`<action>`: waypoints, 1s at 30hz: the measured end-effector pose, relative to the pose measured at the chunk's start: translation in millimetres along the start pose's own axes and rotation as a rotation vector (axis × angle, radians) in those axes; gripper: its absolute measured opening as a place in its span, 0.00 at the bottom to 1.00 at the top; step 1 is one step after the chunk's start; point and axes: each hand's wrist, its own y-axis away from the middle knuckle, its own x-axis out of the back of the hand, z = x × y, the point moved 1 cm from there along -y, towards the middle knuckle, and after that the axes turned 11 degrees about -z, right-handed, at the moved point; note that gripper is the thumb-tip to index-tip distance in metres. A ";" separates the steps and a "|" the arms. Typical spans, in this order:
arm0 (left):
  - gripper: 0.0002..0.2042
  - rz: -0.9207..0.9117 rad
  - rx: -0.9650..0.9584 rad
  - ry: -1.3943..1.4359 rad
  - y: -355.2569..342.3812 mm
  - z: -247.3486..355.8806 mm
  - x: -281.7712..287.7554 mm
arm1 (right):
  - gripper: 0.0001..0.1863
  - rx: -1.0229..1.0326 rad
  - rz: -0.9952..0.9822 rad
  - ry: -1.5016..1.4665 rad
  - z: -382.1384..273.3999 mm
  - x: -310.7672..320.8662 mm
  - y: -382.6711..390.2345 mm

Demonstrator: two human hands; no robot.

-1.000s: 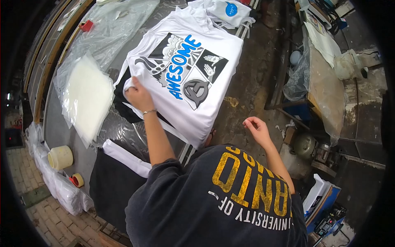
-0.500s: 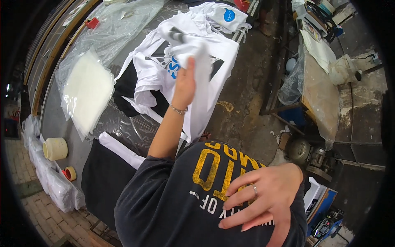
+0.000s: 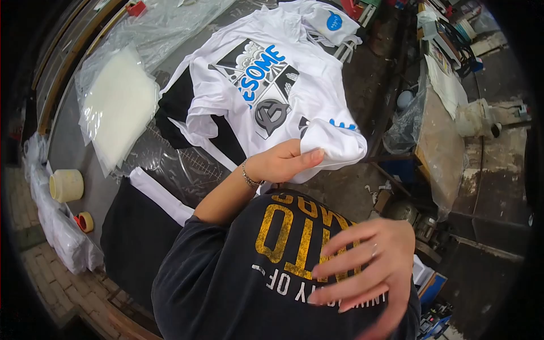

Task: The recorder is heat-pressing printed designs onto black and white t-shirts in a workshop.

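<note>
A white T-shirt [image 3: 226, 96] with a grey, black and blue print lies spread over the table. At its near right edge, my left hand [image 3: 286, 160] pinches the fabric between thumb and fingers, folding a flap up and over so that part of the print is hidden. My right hand [image 3: 368, 269], with a ring on one finger, hovers in front of my dark shirt, fingers apart and nothing in it; it is a little blurred. Beyond lies another folded white garment [image 3: 340, 25] with a blue print.
To the left are a stack of translucent sheets [image 3: 119, 105], a cream tub [image 3: 67, 185], a tape roll [image 3: 85, 221] and wrapped white bundles [image 3: 68, 235]. Black fabric [image 3: 139, 232] lies at the near left. A cluttered wooden bench [image 3: 439, 153] stands across the aisle on the right.
My left hand has come down and to the right with the T-shirt's edge, and more of the print shows. My right hand has stayed in front of my chest with its fingers spread.
</note>
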 end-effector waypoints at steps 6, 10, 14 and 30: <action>0.22 -0.110 -0.221 0.194 3.3 -12.1 17.6 | 0.49 -0.829 0.432 0.501 71.9 39.7 55.1; 0.19 -0.208 -0.127 -0.163 -14.8 9.2 34.6 | 0.30 -1.298 0.314 0.108 133.6 21.9 133.1; 0.15 0.337 -0.264 -0.205 -11.1 -51.0 90.4 | 0.13 -1.274 0.614 0.556 130.0 57.7 198.8; 0.18 1.415 0.018 0.430 79.1 -177.4 181.6 | 0.16 -0.648 1.136 0.807 276.7 524.4 172.7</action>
